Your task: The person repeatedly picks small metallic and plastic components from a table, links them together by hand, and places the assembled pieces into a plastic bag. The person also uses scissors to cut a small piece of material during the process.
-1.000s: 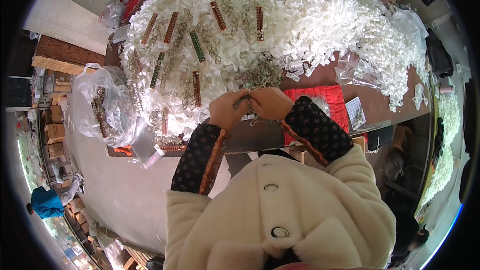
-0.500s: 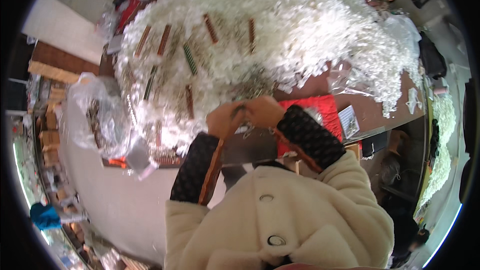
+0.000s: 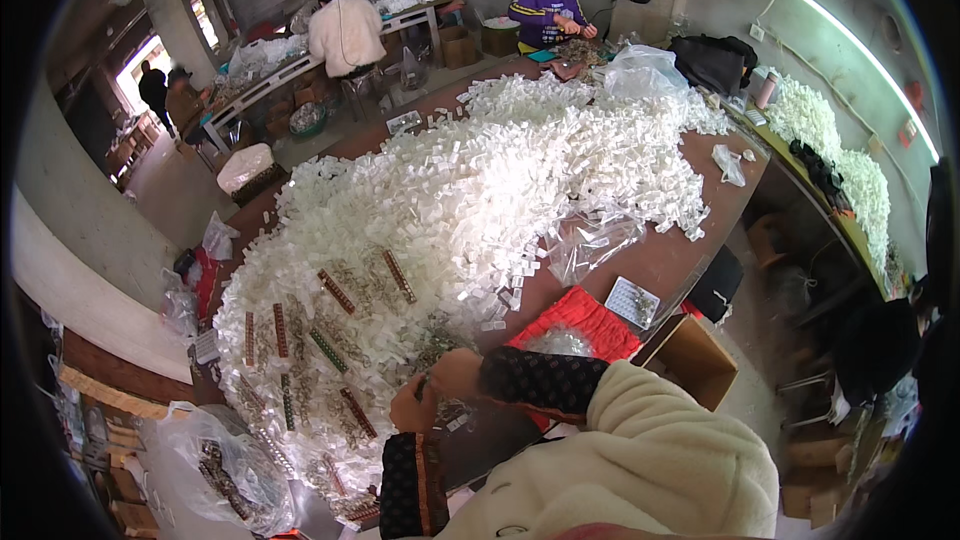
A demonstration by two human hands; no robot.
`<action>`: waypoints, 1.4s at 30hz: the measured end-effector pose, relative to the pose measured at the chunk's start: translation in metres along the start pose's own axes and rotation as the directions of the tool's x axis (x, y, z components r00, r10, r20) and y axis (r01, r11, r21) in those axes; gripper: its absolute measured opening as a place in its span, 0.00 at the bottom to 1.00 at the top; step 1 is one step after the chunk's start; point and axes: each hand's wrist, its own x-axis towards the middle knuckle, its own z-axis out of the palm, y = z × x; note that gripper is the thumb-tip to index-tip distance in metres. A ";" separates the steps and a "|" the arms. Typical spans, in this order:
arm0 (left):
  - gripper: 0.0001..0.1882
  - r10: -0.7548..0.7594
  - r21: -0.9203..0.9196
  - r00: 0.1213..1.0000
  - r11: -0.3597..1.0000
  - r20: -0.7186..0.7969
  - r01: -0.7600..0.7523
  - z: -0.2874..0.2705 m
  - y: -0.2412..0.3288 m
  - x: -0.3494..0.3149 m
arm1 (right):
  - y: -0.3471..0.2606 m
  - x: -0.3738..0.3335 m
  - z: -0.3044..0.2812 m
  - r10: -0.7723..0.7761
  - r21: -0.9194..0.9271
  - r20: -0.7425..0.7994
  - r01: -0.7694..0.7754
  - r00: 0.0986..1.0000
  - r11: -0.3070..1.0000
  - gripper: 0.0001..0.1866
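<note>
My left hand (image 3: 411, 408) and my right hand (image 3: 457, 374) meet at the near edge of the table, beside a huge heap of small clear-white plastic pieces (image 3: 470, 170). Fingers of both are closed and bent together; a small dark spot shows between them, too little to name. Just beyond my hands lies a tangle of small metallic pieces (image 3: 437, 340). Red-brown strips (image 3: 358, 412) and green strips (image 3: 327, 350) with rows of small pieces rest on the heap to the left.
A red cloth (image 3: 585, 322) with a clear bag on it lies to my right, near a white tray (image 3: 632, 302) and an open cardboard box (image 3: 700, 355). Plastic bags (image 3: 215, 465) hang at the left edge. Across the table a person in purple (image 3: 548, 15) sits; others work farther back.
The view has tilted up and turned to the right, bringing the far room and other people into sight. My hands stay close together by the heap.
</note>
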 end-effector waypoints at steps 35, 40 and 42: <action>0.13 0.234 -0.108 0.972 0.966 -0.029 -0.235 -0.014 0.000 -0.001 | 0.011 0.020 0.014 -0.152 0.133 0.073 0.142 0.986 0.981 0.14; 0.13 0.162 -0.108 0.986 0.980 -0.048 -0.166 -0.003 -0.007 0.003 | 0.009 0.024 0.025 -0.128 0.048 -0.035 0.129 0.991 0.990 0.14; 0.14 0.134 -0.075 0.991 0.988 -0.027 -0.135 0.000 -0.010 0.006 | 0.007 0.024 0.026 -0.125 0.001 -0.055 0.125 0.991 0.992 0.14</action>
